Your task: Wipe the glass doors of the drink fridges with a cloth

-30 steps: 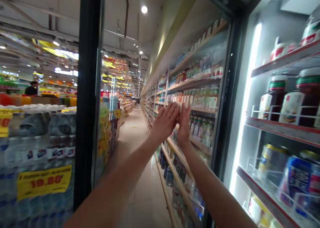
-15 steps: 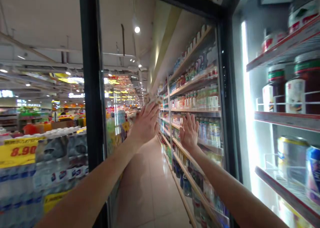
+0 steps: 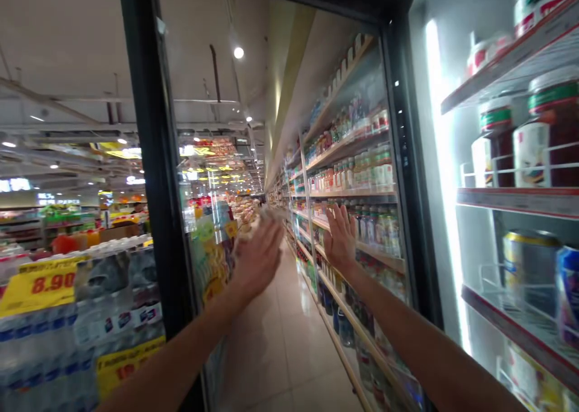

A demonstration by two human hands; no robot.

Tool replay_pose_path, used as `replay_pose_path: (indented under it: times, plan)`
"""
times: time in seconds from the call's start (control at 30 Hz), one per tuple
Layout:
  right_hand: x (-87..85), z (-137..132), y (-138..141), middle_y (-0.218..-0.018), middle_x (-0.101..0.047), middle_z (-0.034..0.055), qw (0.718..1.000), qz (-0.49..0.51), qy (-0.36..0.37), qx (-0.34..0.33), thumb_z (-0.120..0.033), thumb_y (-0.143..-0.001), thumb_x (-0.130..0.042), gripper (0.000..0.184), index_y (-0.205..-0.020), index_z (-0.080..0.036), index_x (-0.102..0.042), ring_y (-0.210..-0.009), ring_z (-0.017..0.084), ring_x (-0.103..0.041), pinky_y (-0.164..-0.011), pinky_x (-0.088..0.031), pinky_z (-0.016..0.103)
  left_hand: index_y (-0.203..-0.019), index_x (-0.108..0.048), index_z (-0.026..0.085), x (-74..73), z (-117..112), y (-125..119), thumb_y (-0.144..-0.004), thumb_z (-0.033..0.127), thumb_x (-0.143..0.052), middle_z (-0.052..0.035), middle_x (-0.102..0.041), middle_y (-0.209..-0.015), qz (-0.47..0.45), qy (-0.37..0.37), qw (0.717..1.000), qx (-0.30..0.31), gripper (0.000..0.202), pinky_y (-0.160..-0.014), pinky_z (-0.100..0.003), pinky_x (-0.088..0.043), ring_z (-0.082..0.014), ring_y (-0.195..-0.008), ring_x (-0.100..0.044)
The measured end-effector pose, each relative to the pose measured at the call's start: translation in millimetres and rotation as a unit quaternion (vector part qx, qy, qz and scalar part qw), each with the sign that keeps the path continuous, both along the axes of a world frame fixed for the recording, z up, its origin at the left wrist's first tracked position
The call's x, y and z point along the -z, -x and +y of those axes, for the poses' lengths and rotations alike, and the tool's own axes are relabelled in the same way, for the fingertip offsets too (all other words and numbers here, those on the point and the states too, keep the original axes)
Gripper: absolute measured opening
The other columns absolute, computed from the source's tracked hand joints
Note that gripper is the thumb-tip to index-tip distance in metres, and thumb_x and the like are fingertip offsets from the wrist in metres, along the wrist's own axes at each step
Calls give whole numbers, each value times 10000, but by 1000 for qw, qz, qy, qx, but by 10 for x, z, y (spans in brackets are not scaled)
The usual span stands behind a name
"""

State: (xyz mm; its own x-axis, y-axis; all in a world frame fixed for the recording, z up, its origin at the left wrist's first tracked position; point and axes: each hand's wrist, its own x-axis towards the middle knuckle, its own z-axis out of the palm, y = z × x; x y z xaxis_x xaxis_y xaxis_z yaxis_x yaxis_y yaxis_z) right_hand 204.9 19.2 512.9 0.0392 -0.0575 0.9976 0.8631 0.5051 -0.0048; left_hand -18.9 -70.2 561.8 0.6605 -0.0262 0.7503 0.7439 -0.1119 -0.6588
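Observation:
Both my arms reach forward against the glass door (image 3: 280, 158) of a lit fridge, which stands swung open with a black frame (image 3: 154, 207). My right hand (image 3: 340, 238) lies flat on the glass with its fingers spread, holding nothing. My left hand (image 3: 259, 256) is a little lower and to the left, fingers stretched out and smeared by motion, near or on the same pane. Nothing is in either hand.
The open fridge at right holds dark jars (image 3: 549, 128) with green lids and cans (image 3: 529, 267) on wire-fronted shelves. Through the glass a tiled aisle (image 3: 280, 351) runs along long shelves of bottles (image 3: 357, 171). Stacked water packs with yellow price tags (image 3: 43, 282) stand at left.
My hands were together a second ago and have come apart. The left hand has dropped lower and leftward; the right has stayed flat on the glass. The view has shifted left.

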Motion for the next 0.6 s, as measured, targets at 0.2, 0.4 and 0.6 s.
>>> replay_pose_path:
  times: [0.2,0.4,0.6]
  plan:
    - [3,6,2,-1450,-405,91,1000,8,1,4,-258,-904,-327,521,-1424,-237,-307,-1400,228,-249,-1102,-230,493,-1372,-351,135,-321,-78,81,-888,262,-421,-171,-340,-1460,-104,0,994,-38,505,-1121,-479,-242,-259,-1396,-219]
    - [14,35,3,-1442,-414,113,1000,5,-11,-4,-274,-901,-336,524,-1422,-219,-317,-1395,238,-262,-1104,-223,499,-1391,-321,142,-180,-86,63,-877,246,-416,-163,-321,-1471,-54,21,998,-38,532,-1105,-427,-292,-239,-1403,-191]
    - [11,51,12,-1439,-417,115,1000,8,-18,1,-273,-906,-330,521,-1423,-214,-312,-1402,239,-242,-1100,-230,496,-1344,-387,161,-552,-121,257,-888,260,-399,-170,-322,-1469,-176,-19,983,-44,467,-1094,-500,-284,-261,-1380,-265]
